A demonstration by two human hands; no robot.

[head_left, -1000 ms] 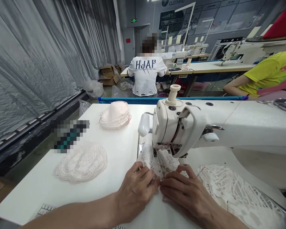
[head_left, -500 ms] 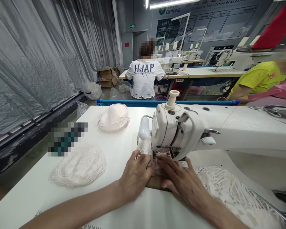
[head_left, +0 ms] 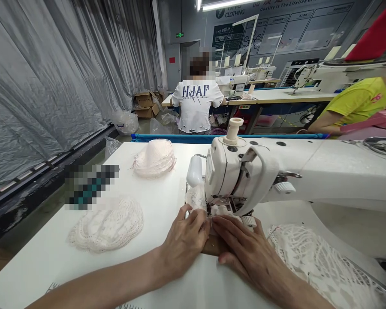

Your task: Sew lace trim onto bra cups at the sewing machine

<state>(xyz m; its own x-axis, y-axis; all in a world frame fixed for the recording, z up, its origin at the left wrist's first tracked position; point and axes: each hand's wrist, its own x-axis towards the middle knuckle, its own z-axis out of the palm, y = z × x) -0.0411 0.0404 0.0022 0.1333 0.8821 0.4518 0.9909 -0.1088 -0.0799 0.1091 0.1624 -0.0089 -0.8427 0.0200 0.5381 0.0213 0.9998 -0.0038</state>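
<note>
My left hand [head_left: 188, 236] is at the needle area of a white sewing machine [head_left: 225, 171], its fingers curled and closed on a piece of white lace [head_left: 195, 197]. The lace lies left of the presser foot, under the machine's white lamp [head_left: 195, 171]. Just right of the needle, my right hand [head_left: 244, 242] rests with its fingers stretched out flat over the fabric's near edge. White fabric [head_left: 221, 210] is bunched behind those fingertips. Between the hands shows a brown plate [head_left: 215, 246]. Both sets of fingertips are partly hidden by the cloth and machine.
On the white table [head_left: 161, 206] lie a stack of lace pieces [head_left: 107, 225] at left and a pile of pale pink cups [head_left: 155, 158] farther back. More lace [head_left: 321, 262] lies at right, below the machine arm. Two people [head_left: 197, 105] sit beyond.
Both hands stay at the needle. My right fingertips sit slightly nearer to me, and more bunched white fabric shows behind them. The view has shifted slightly.
</note>
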